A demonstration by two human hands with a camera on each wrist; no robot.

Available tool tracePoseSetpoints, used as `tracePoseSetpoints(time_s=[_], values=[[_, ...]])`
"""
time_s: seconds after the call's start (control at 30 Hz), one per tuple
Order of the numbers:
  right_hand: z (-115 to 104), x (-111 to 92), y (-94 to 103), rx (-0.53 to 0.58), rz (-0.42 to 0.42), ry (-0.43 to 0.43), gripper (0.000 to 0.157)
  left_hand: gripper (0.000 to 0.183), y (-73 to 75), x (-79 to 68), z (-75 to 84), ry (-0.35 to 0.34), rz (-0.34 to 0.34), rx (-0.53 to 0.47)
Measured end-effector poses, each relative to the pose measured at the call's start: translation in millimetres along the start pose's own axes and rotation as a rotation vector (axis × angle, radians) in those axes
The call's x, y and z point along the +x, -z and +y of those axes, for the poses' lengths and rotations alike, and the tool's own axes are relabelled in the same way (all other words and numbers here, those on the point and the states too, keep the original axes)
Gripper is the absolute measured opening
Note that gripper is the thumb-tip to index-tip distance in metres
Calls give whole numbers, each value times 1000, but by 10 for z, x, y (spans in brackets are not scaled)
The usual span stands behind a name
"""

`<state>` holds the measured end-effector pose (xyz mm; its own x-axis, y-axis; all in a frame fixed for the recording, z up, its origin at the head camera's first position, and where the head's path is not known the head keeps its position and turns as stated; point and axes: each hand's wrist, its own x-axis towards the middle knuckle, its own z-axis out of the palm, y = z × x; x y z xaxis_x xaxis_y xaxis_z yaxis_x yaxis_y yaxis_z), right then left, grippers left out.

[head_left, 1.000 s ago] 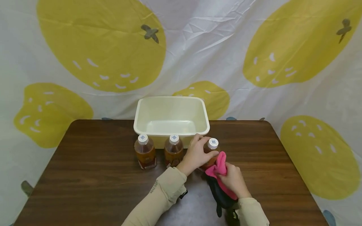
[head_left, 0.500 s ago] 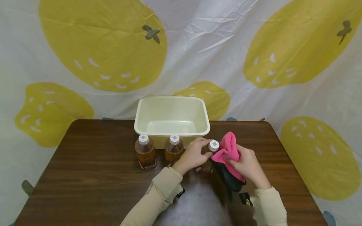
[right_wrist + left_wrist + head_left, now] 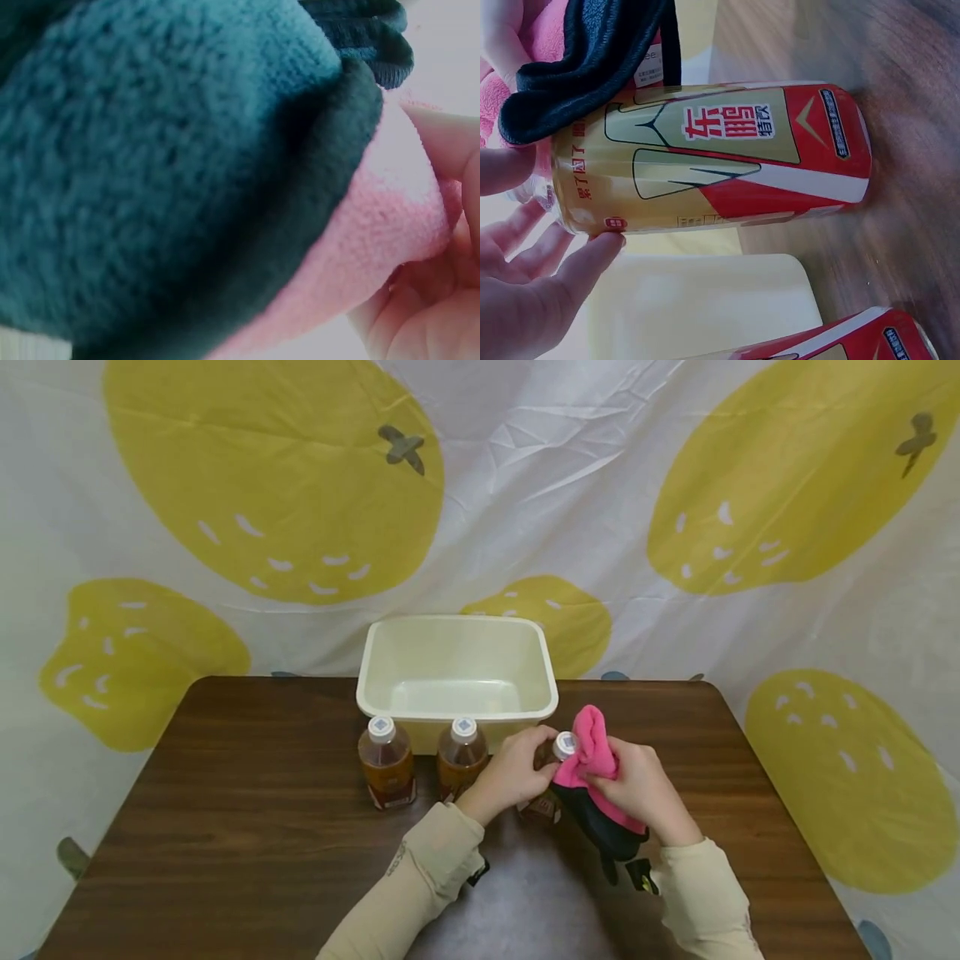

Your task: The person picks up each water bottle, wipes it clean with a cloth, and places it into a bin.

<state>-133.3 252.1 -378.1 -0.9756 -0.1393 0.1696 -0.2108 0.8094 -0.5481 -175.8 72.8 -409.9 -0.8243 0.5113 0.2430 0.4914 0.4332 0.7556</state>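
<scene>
My left hand (image 3: 513,772) grips a white-capped drink bottle (image 3: 540,810) near its shoulder, thumb and fingers around it. In the left wrist view the bottle (image 3: 727,154) shows a gold and red label. My right hand (image 3: 641,789) pinches a bunched cloth (image 3: 592,739), pink on one side and dark on the other. The cloth lies against the bottle's upper right side and hides part of it. Filling most of the right wrist view, the fuzzy cloth (image 3: 165,172) hangs from the fingers.
Two similar bottles stand upright to the left, a far-left bottle (image 3: 386,768) and a middle bottle (image 3: 461,756). Behind them sits a cream plastic tub (image 3: 457,717). The brown wooden table (image 3: 247,827) meets a lemon-print curtain (image 3: 525,510) at the back.
The right hand has carried the cloth up along the bottle and to the right, then slightly back left against it. The left hand stays on the bottle, which has shifted only slightly.
</scene>
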Motion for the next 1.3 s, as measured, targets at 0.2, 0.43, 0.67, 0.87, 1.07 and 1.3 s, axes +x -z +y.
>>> tracePoseSetpoints(time_s=[0.2,0.43,0.67,0.87,1.07,1.3], values=[[-17,-69,-67,-14,40,-27,22,28,-9,5,-6,16,8,5],[260,-240,-478,-6,50,-109,20,32,-15,10,3,38,1,-4],[516,-360,-897,-17,-3,-206,21,33,-25,-10,-6,19,-3,11],[388,-349,-702,-19,0,-171,18,32,-37,9,-32,7,13,28],[28,-204,-216,-67,47,-83,18,30,-35,17,-34,5,9,22],[-175,-72,-74,-117,60,-55,15,28,-28,13,-32,-27,25,32]])
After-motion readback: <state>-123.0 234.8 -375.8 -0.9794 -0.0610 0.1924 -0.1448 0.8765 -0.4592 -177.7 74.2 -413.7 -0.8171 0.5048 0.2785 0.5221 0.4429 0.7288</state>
